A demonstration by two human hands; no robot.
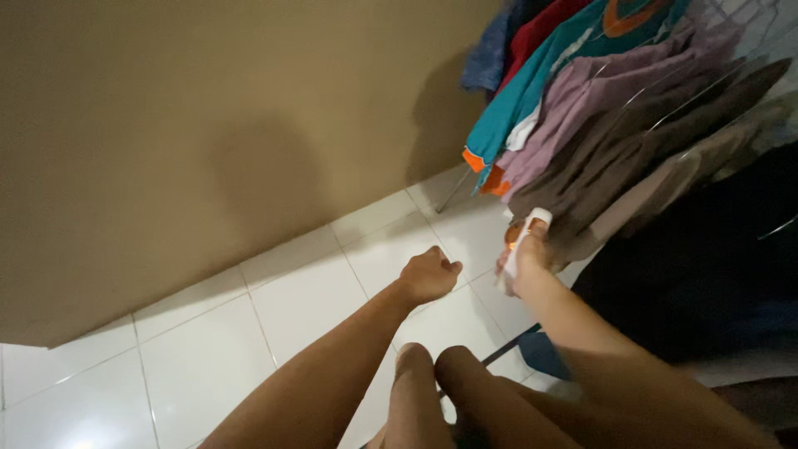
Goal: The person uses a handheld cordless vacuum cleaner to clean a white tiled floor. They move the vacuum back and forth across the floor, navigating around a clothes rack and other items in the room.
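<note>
The small white plastic clip-like object [522, 241] sits inside the grip of the right hand [524, 262], fingers wrapped around its lower part, its long axis pointing up and away from the grip toward the hanging clothes. Just beyond its tip hang the brownish-grey garment [619, 154] and the mauve shirt [582, 100], with the teal shirt with orange trim [532, 91] farther along the metal drying rack [706, 91]. The left hand [428, 274] is balled in a fist with nothing visible in it, beside the right grip and apart from it, over the white tiled floor [307, 299] below the beige wall [208, 125]
</note>
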